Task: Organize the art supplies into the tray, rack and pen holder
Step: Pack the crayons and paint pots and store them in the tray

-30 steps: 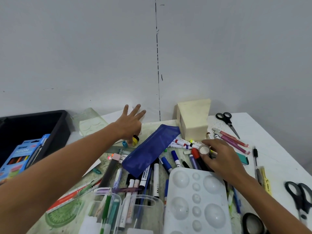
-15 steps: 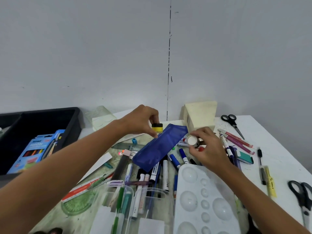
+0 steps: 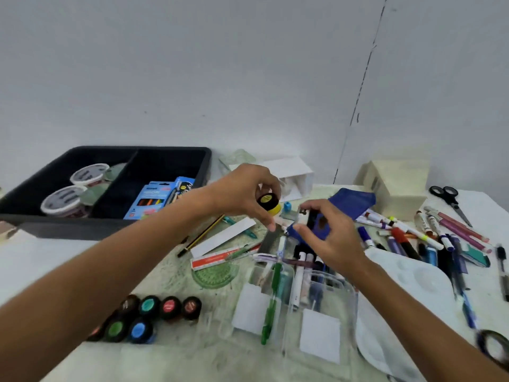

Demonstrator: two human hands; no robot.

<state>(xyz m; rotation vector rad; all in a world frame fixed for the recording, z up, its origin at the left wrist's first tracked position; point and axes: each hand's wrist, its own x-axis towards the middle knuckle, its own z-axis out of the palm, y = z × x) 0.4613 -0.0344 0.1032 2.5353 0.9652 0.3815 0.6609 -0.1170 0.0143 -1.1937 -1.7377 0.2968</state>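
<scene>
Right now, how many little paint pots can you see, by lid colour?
yellow pot, in the left hand: 1
red pots: 2
green pot: 1
blue pot: 1
teal pot: 1
brown pot: 1
Total: 7, plus a half-hidden pot by the arm.

A: What kind of place is this?

B: An art or craft work area against a plain grey wall point(image 3: 192, 64). A white tabletop point(image 3: 49, 260) carries scattered markers point(image 3: 407, 238), scissors point(image 3: 451, 199), a paint palette point(image 3: 413, 282), small paint pots point(image 3: 154, 312), a ruler point(image 3: 220, 257), a clear pen holder point(image 3: 303, 307).

A: And storage?

B: A black divided tray point(image 3: 115, 224) holds tubs point(image 3: 63, 199) and a pencil box point(image 3: 154, 199).
</scene>
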